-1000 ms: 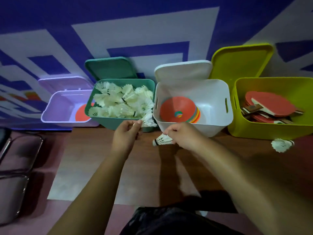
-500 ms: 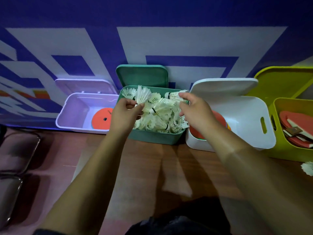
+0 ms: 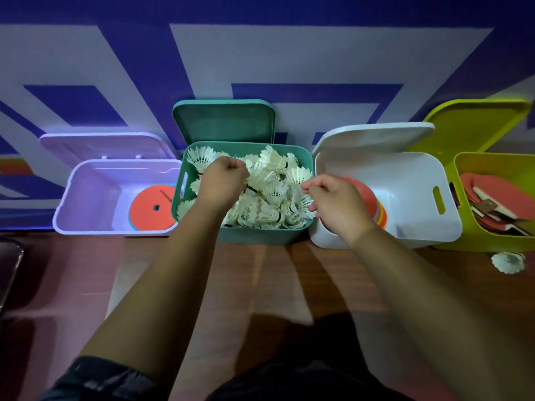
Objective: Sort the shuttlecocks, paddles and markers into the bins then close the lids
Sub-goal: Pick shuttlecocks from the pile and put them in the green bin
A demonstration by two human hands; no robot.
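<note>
Bearing illegible black print: orange marker (image 3: 150, 208)

We see white shuttlecocks (image 3: 272, 209) heaped in the teal bin (image 3: 260, 235), one stray shuttlecock (image 3: 508, 262) lying just outside the yellow bin (image 3: 463, 241) of red paddles (image 3: 498, 195), orange markers (image 3: 150, 208) in the lilac bin (image 3: 86, 204) and white bin (image 3: 405, 180), all lids (image 3: 223, 123) open.

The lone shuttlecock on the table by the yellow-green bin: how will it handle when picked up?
The shuttlecock probably weighs very little: it looks mostly like open white skirt. That thin, frilled skirt seems crushable, so a light pinch is likely safest. On the smooth table, its round shape may roll if nudged.
</note>
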